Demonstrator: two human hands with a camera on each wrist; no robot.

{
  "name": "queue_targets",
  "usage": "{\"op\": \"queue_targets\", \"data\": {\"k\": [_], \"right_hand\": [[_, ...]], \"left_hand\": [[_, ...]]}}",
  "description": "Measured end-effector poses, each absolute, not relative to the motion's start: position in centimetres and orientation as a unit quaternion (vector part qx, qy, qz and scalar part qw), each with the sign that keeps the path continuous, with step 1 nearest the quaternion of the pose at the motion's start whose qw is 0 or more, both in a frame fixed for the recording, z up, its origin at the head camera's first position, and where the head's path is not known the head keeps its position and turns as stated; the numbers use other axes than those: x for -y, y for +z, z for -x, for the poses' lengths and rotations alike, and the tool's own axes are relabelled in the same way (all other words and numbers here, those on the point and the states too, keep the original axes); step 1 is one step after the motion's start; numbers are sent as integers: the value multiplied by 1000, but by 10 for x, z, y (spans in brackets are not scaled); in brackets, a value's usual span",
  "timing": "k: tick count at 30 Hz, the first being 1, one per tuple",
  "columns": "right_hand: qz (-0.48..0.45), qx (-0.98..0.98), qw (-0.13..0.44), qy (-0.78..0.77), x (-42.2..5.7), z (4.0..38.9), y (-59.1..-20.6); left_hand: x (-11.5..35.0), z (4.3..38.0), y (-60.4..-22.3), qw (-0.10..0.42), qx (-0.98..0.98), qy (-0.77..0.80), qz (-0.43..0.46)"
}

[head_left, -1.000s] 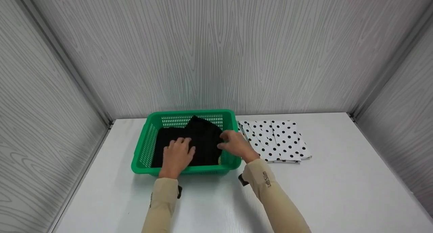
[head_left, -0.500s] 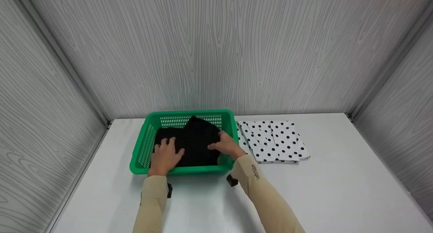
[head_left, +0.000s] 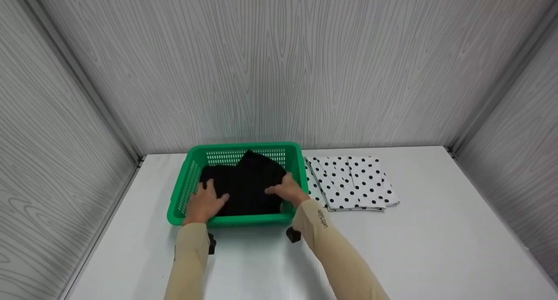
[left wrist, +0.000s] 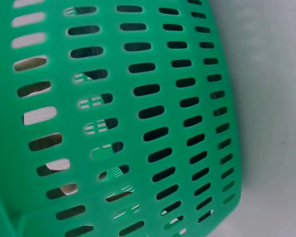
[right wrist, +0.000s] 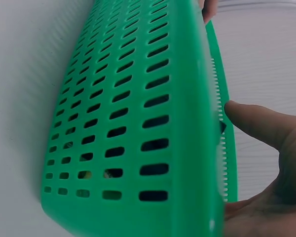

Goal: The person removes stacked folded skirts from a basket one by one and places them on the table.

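A green slatted plastic basket (head_left: 235, 221) holds dark folded cloth (head_left: 248, 189), its raised corner toward the back wall. Over the cloth's left part lies my left hand (head_left: 204, 204), thumb spread inward; its fingertips reach down to the left side of the cloth. At the right edge of the cloth is my right hand (head_left: 285, 189), thumb extended over the top. Whether it pinches the fabric is hidden. In the right wrist view the thumb (right wrist: 259, 121) stands well apart from the fingers, above the basket rim. The left wrist view shows just the slatted basket wall (left wrist: 153, 113).
White cloth with black dots (head_left: 355, 182) lies folded flat to the right of the basket. The white tabletop (head_left: 436, 230) extends right and forward. Grey wood-grain panels (head_left: 279, 64) stand at the back and both sides.
My left hand has shifted left across the dark cloth toward the basket's left side. The right hand has moved slightly left and down onto the cloth's right edge. The basket is unmoved.
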State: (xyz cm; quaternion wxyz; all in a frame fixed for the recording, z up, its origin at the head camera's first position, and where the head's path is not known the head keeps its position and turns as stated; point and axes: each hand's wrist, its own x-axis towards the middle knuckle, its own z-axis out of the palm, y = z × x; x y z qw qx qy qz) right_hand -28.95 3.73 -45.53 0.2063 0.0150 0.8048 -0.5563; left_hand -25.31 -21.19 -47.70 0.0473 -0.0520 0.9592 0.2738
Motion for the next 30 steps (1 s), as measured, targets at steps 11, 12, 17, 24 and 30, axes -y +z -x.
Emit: {"op": "queue_targets", "data": {"k": [11, 12, 17, 24, 30], "right_hand": [[-50, -807, 221, -545, -33, 295, -464], [-51, -807, 223, -545, -33, 294, -465], [-55, -806, 226, -545, -30, 293, -475], [-57, -805, 226, -546, -28, 292, -481], [-65, -804, 227, -546, -28, 294, -482]], "left_hand": [[213, 265, -481, 78, -951, 292, 68], [213, 266, -481, 80, -950, 294, 70], [215, 269, -483, 103, -944, 302, 86], [215, 271, -482, 125, -927, 334, 111], [216, 271, -481, 138, -910, 371, 124]]}}
